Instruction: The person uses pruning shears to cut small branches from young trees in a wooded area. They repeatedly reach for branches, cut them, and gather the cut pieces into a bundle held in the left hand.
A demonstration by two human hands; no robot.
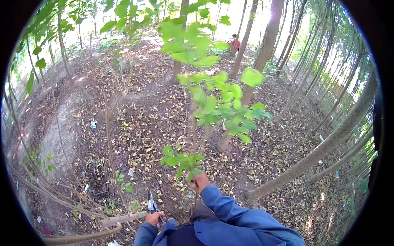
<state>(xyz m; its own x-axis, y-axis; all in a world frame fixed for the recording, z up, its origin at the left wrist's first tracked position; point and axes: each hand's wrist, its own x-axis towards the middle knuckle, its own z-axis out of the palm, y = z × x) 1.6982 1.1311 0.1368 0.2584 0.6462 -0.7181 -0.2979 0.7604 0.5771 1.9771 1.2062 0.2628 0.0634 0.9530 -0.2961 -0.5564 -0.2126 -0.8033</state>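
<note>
My right hand [200, 181] is closed around thin upright stems low in front of me. The leafy branches [212, 107] rise from it, their green leaves blurred, and a lower tuft of leaves [181, 160] partly covers the fingers. At lower left, my left hand [154, 218] holds a pair of pruning shears [151, 203] by the handles, with the blades pointing up and away from me. The shears are to the left of the stems and apart from them. Just left of that hand, a pale cut-looking branch [124, 218] lies low.
A leaning tree trunk [301, 163] crosses the right side. Another trunk [261, 55] stands ahead, with a person in red [236, 44] crouching in the distance. Bare branches [108, 135] rise at left. Fallen leaves and bits of litter [93, 124] cover the ground.
</note>
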